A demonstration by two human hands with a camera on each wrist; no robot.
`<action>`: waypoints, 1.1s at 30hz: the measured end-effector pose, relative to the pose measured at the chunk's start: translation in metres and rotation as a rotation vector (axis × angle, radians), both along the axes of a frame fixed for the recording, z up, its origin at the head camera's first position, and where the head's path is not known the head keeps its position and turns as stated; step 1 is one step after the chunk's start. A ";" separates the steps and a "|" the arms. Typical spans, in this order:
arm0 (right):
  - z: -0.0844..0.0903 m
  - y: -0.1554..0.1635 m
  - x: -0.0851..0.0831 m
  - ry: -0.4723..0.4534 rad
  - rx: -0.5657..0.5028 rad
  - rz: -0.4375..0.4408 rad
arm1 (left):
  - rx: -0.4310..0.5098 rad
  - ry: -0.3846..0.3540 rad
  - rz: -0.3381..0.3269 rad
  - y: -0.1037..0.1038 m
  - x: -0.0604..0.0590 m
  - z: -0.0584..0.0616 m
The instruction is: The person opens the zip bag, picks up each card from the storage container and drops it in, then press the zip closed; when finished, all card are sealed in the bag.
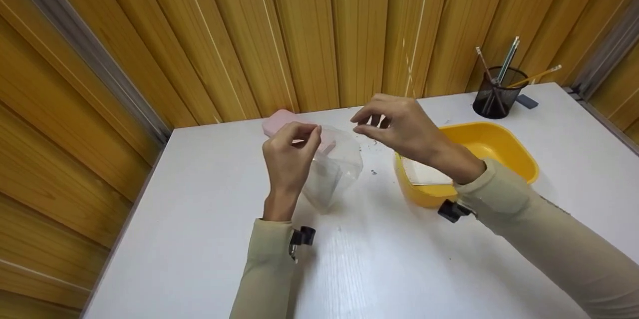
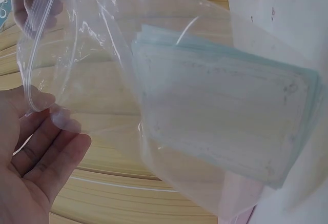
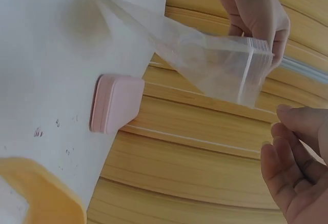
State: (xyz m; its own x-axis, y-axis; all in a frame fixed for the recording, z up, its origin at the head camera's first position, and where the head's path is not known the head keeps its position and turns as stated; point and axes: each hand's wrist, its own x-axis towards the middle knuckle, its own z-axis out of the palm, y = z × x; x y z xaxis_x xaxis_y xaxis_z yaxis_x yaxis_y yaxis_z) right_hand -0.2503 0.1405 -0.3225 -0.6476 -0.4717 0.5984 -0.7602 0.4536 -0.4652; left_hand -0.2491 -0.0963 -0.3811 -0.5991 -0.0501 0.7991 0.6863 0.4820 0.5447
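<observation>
My left hand (image 1: 289, 159) pinches the rim of a clear zip bag (image 1: 349, 152) between thumb and fingers, beside the zip strip. The bag hangs from that hand with its lower end close over the table. Inside it, in the left wrist view, shows a stack of pale cards (image 2: 220, 111) with greenish edges, tilted within the plastic. To the right of the bag's top is my right hand (image 1: 394, 122), its fingers loosely curved and holding nothing. In the right wrist view, the fingertips (image 3: 284, 110) of that hand stand a little apart from the bag's zip edge.
Behind the bag, a pink case (image 1: 279, 120) sits at the table's back edge. A yellow basin (image 1: 531, 169) with a white flat item (image 1: 427, 175) in it stands under my right forearm. Farther back are a black mesh pencil cup (image 1: 491, 102), a dark eraser (image 1: 527, 102) and a wood-look wall.
</observation>
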 end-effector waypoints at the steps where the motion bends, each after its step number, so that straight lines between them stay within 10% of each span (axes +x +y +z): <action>1: 0.001 0.005 0.000 -0.015 0.004 -0.015 | 0.002 0.006 0.001 0.000 0.000 0.000; 33: -0.081 0.127 -0.026 -0.499 0.298 -0.285 | 0.021 0.028 -0.011 0.000 0.000 0.001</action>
State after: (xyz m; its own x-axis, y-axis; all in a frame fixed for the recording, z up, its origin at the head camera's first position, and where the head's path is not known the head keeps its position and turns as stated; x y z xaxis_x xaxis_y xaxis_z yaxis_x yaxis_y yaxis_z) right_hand -0.2767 0.2680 -0.4033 -0.9384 -0.3397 0.0628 -0.3158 0.7702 -0.5542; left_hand -0.2490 -0.0962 -0.3803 -0.5773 -0.0608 0.8142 0.7065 0.4628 0.5355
